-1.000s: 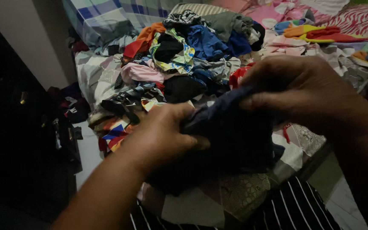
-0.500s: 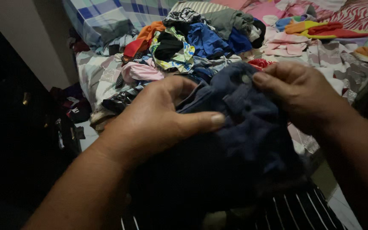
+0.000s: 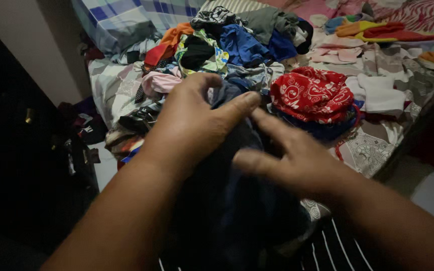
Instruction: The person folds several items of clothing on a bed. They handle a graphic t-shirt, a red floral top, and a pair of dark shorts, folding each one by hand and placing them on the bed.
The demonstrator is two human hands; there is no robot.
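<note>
Between both hands (image 3: 237,140), a dark navy garment (image 3: 237,211), unlabelled.

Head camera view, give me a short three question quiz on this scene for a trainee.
1. True or false: both hands are on the dark blue garment.
2. What lies just right of the left hand? A) red patterned cloth B) a green towel C) a yellow pillow
3. What pattern shows on the fabric at the bottom edge?

Key
1. True: the left hand grips its top, and the right hand lies flat on it.
2. A, the red patterned cloth on the bed.
3. The black fabric has white stripes.
</note>
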